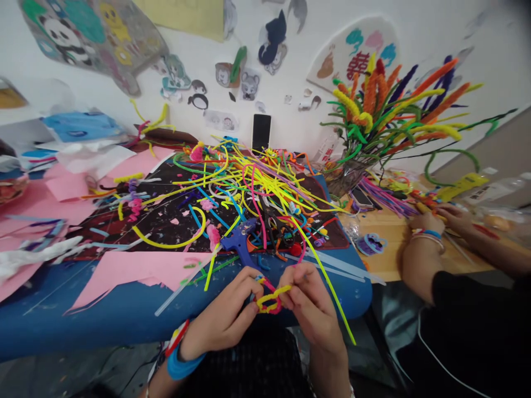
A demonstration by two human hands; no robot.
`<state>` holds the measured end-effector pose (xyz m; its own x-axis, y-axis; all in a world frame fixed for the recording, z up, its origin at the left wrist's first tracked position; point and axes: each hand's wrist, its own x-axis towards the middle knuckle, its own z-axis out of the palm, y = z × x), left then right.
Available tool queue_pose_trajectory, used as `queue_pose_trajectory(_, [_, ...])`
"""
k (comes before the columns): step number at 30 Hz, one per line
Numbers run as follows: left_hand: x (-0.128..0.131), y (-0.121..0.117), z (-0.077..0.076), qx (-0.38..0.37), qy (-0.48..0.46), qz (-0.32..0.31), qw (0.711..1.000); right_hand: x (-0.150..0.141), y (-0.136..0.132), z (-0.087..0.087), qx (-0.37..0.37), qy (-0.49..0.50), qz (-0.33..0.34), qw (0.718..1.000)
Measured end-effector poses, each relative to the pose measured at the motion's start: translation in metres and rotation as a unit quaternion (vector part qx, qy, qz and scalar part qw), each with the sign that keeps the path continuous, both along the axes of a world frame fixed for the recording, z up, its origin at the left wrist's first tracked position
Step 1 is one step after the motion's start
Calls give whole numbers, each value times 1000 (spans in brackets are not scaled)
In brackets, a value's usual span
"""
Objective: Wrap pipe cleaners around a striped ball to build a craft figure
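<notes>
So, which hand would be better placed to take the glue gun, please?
Probably the left hand: the glue gun lies just beyond it, farther from the right hand. Both hold the yellow and pink fuzzy piece.

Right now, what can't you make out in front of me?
All in the head view:
Yellow-and-pink piece: parts covered by the fingers of the left hand and right hand.
Dark mat: much of it buried under yellow pipe cleaners and scraps.
Co-worker's hands: what they hold is too small and blurred.
White bundle: cut off by the left edge.
</notes>
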<state>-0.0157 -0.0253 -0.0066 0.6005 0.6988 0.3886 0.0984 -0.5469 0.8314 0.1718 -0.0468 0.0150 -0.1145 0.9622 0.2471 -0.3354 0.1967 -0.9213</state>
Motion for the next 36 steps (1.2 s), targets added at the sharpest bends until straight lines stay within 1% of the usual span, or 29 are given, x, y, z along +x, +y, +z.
queue_pose_trajectory(2, [0,1,0,14,-2,-15,1000,1,3,2,-17,22,4,1000])
queue_pose_trajectory(4, [2,2,1,12,-3,-16,1000,1,4,4,-36,47,8,998])
queue_pose_trajectory(8, [4,3,2,-16,1,32,999,0,2,4,-85,94,42,991])
queue_pose_trajectory(12, [5,3,3,-29,-4,47,998,3,2,4,-122,127,74,982])
queue_pose_trajectory(14, [4,2,4,-44,-9,48,998,4,4,3,-137,135,74,979])
queue_pose_trajectory(17, [5,1,6,-74,-20,50,996,3,9,0,-136,132,49,981])
queue_pose_trajectory(19, [6,0,6,-92,-44,62,993,0,12,-5,-110,98,16,989])
queue_pose_trajectory(20, [7,0,5,-103,-64,74,990,-1,13,-7,-85,63,-8,994])
queue_pose_trajectory(22, [9,0,2,-123,-109,106,981,-3,13,-11,-15,-43,-82,996])
queue_pose_trajectory(23, [11,1,0,-130,-129,127,975,-4,12,-11,22,-106,-126,986])
queue_pose_trajectory(24, [12,1,-2,-135,-145,149,969,-5,10,-11,57,-166,-165,971])
queue_pose_trajectory(25, [13,1,-4,-136,-158,170,963,-6,9,-10,85,-218,-193,953])
queue_pose_trajectory(26, [14,1,-5,-135,-170,189,958,-7,7,-9,107,-258,-204,938])
queue_pose_trajectory(28, [16,0,-7,-134,-198,219,946,-10,4,-5,127,-314,-180,923])
queue_pose_trajectory(30, [18,-1,-7,-131,-220,238,937,-15,2,-2,128,-353,-141,916])
queue_pose_trajectory(32, [20,-2,-7,-127,-235,252,930,-19,1,0,128,-377,-127,909])
queue_pose_trajectory(34, [20,-2,-8,-122,-243,267,925,-20,0,1,148,-370,-118,910])
queue_pose_trajectory(36, [19,-1,-10,-116,-247,283,920,-18,-1,4,172,-339,-100,920])
